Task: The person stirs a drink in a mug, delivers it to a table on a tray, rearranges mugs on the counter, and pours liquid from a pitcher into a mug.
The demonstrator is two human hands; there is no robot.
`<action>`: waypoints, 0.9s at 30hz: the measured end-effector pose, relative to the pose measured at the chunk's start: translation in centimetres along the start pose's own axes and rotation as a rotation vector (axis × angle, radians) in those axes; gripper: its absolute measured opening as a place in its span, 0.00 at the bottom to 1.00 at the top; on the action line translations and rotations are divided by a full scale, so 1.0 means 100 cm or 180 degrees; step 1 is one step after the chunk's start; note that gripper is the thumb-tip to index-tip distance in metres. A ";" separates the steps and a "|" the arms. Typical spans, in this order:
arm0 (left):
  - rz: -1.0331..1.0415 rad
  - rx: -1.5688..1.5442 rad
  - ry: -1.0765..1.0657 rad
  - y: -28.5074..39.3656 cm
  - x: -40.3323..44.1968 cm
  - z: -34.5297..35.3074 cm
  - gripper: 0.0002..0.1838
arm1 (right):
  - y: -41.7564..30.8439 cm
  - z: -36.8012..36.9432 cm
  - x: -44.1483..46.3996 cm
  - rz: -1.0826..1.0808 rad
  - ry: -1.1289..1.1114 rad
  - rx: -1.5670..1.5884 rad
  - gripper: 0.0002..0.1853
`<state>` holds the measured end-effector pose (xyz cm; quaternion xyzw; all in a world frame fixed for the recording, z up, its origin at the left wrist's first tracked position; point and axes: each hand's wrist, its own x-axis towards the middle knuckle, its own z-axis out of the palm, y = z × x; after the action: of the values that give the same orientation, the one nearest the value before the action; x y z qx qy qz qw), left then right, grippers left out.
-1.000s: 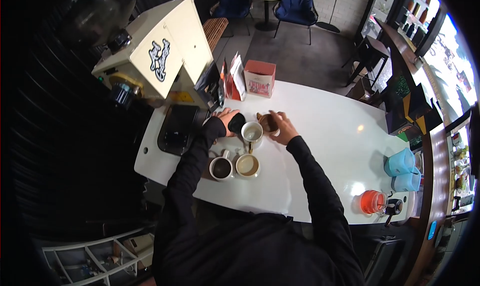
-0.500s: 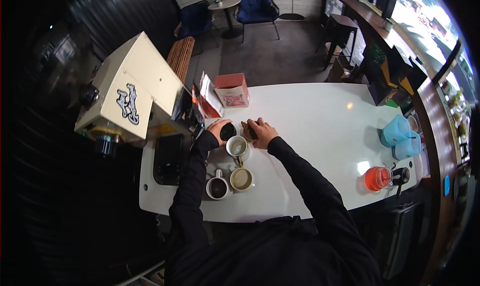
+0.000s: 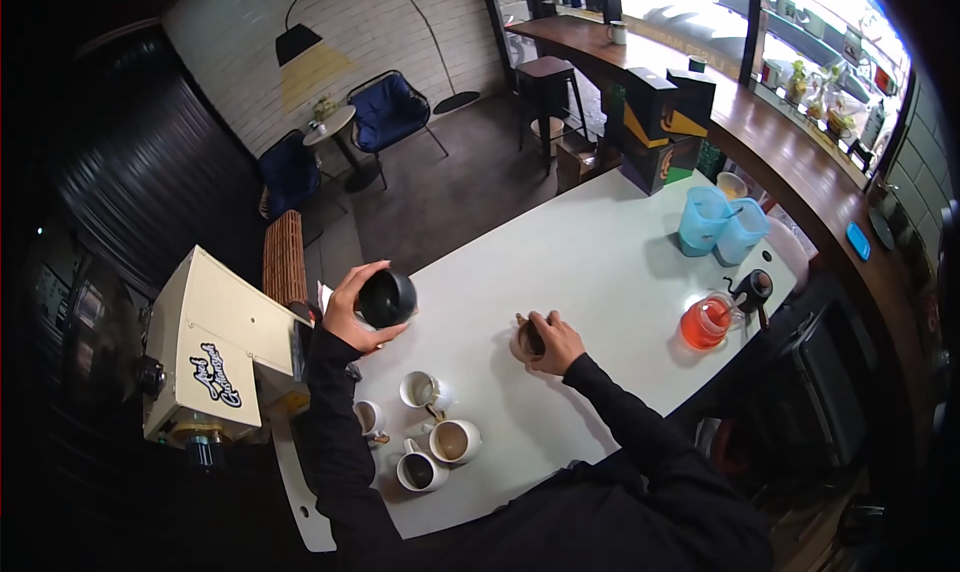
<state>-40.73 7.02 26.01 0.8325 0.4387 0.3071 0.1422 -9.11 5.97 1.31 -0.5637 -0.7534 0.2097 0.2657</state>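
My left hand (image 3: 358, 310) is wrapped round a black cup (image 3: 392, 300), lifted above the counter with its dark mouth tilted toward me. Farther right, the fingers of my right hand (image 3: 556, 342) grip a brownish cup (image 3: 522, 344) from above, partly covering it. Below my left hand stand several mugs: a white one (image 3: 420, 387), one with light brown contents (image 3: 455, 442), one with a dark inside (image 3: 420, 472), and another (image 3: 368, 417) partly behind my left sleeve.
A cream coffee grinder (image 3: 225, 342) stands at the left of the white counter (image 3: 600, 262). Toward the right are blue plastic containers (image 3: 705, 222), a jar of red liquid (image 3: 706, 322) and a black kettle-like vessel (image 3: 755, 290). Dark boxes (image 3: 660, 132) are stacked at the far edge.
The view has turned right. My left hand has raised the black cup; my right hand has moved rightward with the brownish cup, so the two cups are farther apart.
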 end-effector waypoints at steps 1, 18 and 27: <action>0.0194 0.0113 -0.0232 0.013 0.010 0.002 0.45 | 0.005 -0.010 -0.010 0.0021 0.0024 -0.0012 0.49; 0.1155 0.0043 -0.3261 0.049 0.014 0.259 0.49 | 0.026 -0.102 -0.147 0.1278 0.0631 -0.0185 0.46; 0.0703 0.0856 -0.2998 0.074 -0.008 0.283 0.46 | 0.020 -0.099 -0.158 0.1454 0.0728 -0.0113 0.44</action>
<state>-18.33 3.07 7.66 0.9331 0.2718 -0.1482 0.1828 2.24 -8.47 5.14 -0.7440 -0.5751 0.1859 0.2850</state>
